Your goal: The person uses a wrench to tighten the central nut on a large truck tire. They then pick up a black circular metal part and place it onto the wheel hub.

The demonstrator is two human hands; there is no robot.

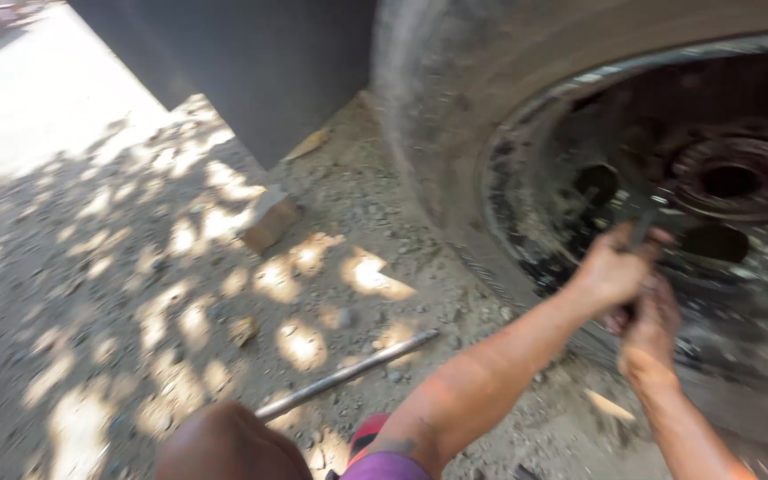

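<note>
The person is crouching on the gravel ground (pixel 135 293) beside a big truck wheel (pixel 668 178), at the right of the scene. Both hands are gripping one dark tool (pixel 642 222), which is reaching into the dirty metal rim (pixel 526 178) toward the hub (pixel 731 178). The left hand (pixel 615 267) is clenching around the upper part of the tool, and the right hand (pixel 651 324) is closing around it just below, touching the left one. The picture is blurred here, so I cannot tell what kind of tool it is or what exactly its tip is meeting.

A long metal bar (pixel 348 373) is lying on the ground near the person's knee (pixel 224 444), and a small brick (pixel 268 218) is lying farther away, to the left of the tire.

In my judgement, the work is going best when both hands are staying close together on the tool and pushing in one line, so the tip is not slipping off the greasy metal and the knuckles are not hitting the rim.
</note>
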